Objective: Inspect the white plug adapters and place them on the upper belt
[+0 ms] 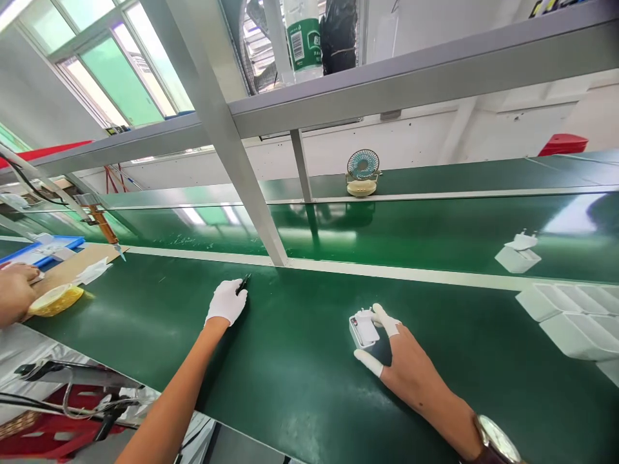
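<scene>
My left hand (227, 303), in a white glove, is closed around slim black tweezers (244, 282) whose tips point away from me over the green bench. My right hand (394, 351) wears white finger cots and has its thumb and fingers about a small white plug adapter casing (364, 328). The casing has an open face with parts showing inside, and prongs appear at its far side. Some of the right fingers are hidden behind it.
White divided trays (580, 322) stand at right. Similar white casings (518, 254) sit on the green belt (435, 238) behind the metal rail. At left, a co-worker's hand (17, 290) is near a yellow tape roll (55, 301), a blue tray (72, 242) and a hanging amber dispensing syringe (104, 225).
</scene>
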`<state>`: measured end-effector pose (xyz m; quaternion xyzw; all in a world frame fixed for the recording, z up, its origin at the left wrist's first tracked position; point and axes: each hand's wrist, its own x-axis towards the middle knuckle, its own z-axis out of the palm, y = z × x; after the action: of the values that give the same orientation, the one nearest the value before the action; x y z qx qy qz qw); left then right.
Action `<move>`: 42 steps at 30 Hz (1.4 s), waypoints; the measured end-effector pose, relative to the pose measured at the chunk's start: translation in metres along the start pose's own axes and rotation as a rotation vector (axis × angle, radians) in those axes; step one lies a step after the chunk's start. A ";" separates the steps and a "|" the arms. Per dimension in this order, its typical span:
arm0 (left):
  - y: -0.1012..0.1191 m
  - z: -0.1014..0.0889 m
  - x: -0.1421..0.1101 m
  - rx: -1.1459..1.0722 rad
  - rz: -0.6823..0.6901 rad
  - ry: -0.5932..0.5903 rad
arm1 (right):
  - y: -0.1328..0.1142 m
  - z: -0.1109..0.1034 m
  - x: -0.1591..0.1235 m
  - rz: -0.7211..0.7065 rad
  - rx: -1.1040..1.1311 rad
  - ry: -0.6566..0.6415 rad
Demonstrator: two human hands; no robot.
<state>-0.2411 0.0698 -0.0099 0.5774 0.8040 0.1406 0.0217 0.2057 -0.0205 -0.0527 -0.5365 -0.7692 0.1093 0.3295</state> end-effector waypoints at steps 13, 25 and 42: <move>0.113 0.001 -0.074 -0.426 0.433 -0.252 | -0.007 -0.010 0.005 0.103 0.175 -0.027; 0.225 0.049 -0.113 -0.780 0.539 -0.567 | 0.006 -0.009 0.009 -0.117 0.031 -0.023; 0.219 0.033 -0.149 -0.657 0.688 -0.213 | -0.019 -0.031 0.023 0.618 1.544 -0.265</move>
<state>0.0170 0.0010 -0.0055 0.7834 0.4731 0.3260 0.2372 0.2059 -0.0135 -0.0107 -0.3297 -0.3296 0.7520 0.4660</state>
